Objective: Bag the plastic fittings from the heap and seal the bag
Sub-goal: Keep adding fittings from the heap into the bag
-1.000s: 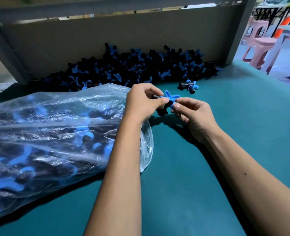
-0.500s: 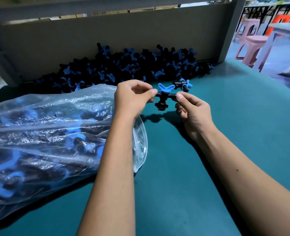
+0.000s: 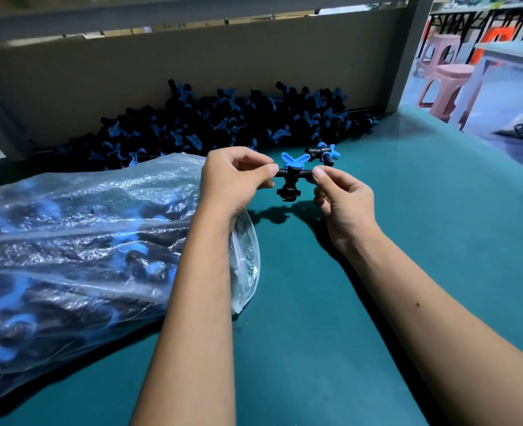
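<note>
Bag [image 3: 79,241]: lying on its side at the left of the green table [image 3: 407,241], well filled with fittings, mouth toward the centre and not yet sealed.

Left hand [image 3: 232,179]: my thumb and forefinger pinch the left stub of one fitting [image 3: 291,176]; the remaining fingers are curled.

The fitting itself: a second ago it sat low between my fingers, its blue wing-shaped handle facing me. It has since been lifted off the table and turned, so the crossbar now runs level between both hands, handle up, black cap hanging below. I judge this a check before bagging; next it should go left into the mouth.

Right hand [image 3: 343,198]: fingertips pinch the right stub.

Just behind, one stray fitting [image 3: 321,152] lies apart from the heap [image 3: 223,121], which remains large along the back board [image 3: 192,63]. Much bagging is left.
</note>
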{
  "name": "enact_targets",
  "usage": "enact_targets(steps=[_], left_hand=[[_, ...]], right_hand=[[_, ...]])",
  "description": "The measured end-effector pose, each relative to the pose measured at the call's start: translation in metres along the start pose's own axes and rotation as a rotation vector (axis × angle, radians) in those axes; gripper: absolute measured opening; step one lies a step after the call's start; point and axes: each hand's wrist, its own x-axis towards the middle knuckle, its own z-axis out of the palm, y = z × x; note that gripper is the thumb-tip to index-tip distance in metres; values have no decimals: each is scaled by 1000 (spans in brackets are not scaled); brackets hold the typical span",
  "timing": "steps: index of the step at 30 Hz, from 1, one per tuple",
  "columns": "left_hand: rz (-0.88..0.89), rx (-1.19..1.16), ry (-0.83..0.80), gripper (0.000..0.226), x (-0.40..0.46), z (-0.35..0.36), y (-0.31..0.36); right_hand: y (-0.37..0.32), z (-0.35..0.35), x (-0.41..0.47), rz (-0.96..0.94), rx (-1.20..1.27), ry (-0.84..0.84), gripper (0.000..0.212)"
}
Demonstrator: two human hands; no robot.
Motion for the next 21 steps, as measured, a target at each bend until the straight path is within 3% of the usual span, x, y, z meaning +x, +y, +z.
enact_targets(steps=[3,10,16,19,21], left_hand=[[15,-13,60,6,-1,5,2],[4,-45,38,13,-4,13,8],[24,32,0,18,-6,15,11],[113,165,59,26,-6,15,16],[217,397,160,31,-6,9,21]], right_hand=[[3,5,-3,-124,-204,46,18],[6,15,-15,-289,-562,-171,31],[5,14,-16,-350,-540,-109,28],[4,16,-16,-222,-389,-123,16],[-2,16,-12,-77,-187,-106,13]])
